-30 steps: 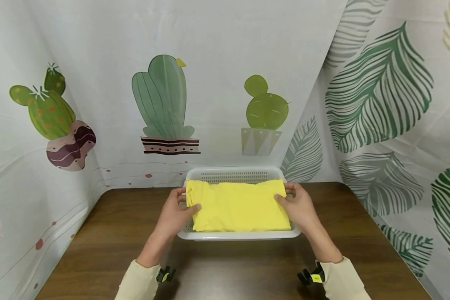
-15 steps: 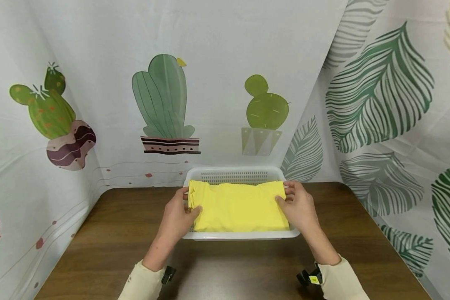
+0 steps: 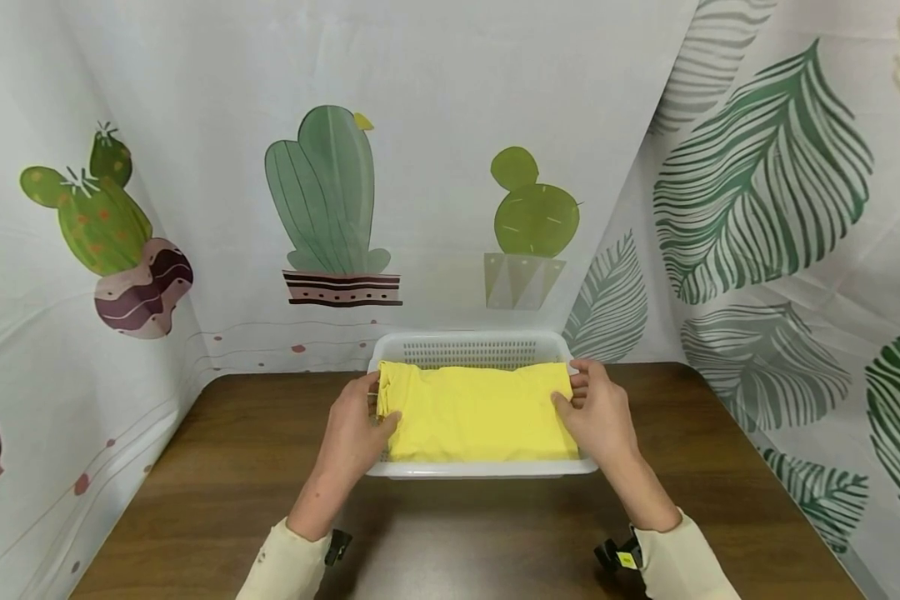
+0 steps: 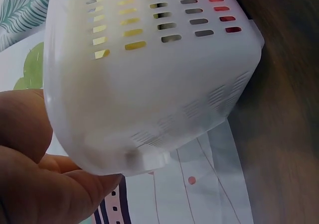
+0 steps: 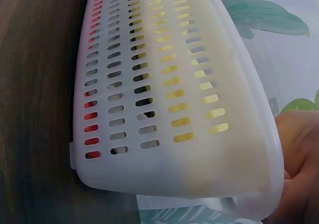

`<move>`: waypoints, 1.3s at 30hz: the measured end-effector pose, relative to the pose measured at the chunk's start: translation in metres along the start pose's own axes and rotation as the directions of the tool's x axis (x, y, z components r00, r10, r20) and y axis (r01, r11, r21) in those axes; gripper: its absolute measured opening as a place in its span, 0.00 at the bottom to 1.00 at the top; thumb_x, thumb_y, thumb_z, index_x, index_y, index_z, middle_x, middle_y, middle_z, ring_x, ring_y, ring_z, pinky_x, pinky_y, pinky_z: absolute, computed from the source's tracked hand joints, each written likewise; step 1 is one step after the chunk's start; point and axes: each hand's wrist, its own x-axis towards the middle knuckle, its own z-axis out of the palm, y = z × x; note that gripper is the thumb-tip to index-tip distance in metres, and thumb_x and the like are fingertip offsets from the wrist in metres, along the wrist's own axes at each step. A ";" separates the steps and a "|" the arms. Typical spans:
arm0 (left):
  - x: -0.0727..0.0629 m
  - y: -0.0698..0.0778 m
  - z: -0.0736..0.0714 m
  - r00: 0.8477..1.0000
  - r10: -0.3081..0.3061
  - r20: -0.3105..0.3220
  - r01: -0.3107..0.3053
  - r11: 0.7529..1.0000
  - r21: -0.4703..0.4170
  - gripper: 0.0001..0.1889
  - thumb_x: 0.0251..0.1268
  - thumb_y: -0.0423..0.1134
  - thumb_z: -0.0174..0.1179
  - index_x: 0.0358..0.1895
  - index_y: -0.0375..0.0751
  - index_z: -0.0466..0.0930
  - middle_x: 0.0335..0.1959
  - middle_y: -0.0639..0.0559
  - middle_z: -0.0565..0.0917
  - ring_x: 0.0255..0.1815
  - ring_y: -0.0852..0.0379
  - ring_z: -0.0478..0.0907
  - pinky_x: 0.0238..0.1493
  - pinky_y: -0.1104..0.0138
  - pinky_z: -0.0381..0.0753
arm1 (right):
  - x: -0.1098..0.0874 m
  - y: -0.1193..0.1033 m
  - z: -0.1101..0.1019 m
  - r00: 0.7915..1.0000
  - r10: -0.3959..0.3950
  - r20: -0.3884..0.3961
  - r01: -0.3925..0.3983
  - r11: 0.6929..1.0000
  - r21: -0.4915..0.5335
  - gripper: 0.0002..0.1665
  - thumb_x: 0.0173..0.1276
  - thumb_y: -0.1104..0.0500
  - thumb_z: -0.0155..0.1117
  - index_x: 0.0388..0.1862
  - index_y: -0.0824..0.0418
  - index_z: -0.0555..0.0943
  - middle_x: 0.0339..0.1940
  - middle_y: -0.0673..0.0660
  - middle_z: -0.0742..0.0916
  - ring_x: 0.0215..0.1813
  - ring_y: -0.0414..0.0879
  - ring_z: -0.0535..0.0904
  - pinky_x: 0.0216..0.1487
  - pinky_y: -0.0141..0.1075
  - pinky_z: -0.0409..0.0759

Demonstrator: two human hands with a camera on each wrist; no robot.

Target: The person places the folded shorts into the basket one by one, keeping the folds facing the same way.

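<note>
A folded yellow cloth (image 3: 480, 414) lies at the top of a white plastic basket (image 3: 487, 470), filling most of its opening. At its left end my left hand (image 3: 356, 425) grips the cloth, thumb on top and the other fingers at the side by the basket rim. My right hand (image 3: 598, 410) holds the right end the same way, fingers partly hidden behind the cloth. In the left wrist view, fingertips (image 4: 107, 181) show right at the basket's rim. The right wrist view has part of the right hand (image 5: 299, 159) beyond the rim.
Through the slots of the basket wall (image 5: 149, 169), yellow, black, grey and red layers show. The basket stands at the back of a brown wooden table (image 3: 232, 467), close to a white curtain (image 3: 435, 250) printed with cacti and leaves.
The left hand and the cloth's left end have shifted slightly to the right. The right hand has hardly moved, and the basket stays in about the same place.
</note>
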 end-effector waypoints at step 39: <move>-0.015 -0.017 -0.020 0.996 0.041 -0.076 -0.043 0.999 -0.025 0.26 0.67 0.30 0.68 0.68 0.30 0.76 0.55 0.40 0.80 0.55 0.44 0.83 0.58 0.51 0.85 | -0.014 0.019 -0.014 0.966 -0.195 -0.172 0.173 0.976 -0.136 0.13 0.69 0.67 0.69 0.50 0.70 0.81 0.46 0.64 0.86 0.48 0.60 0.84 0.50 0.56 0.83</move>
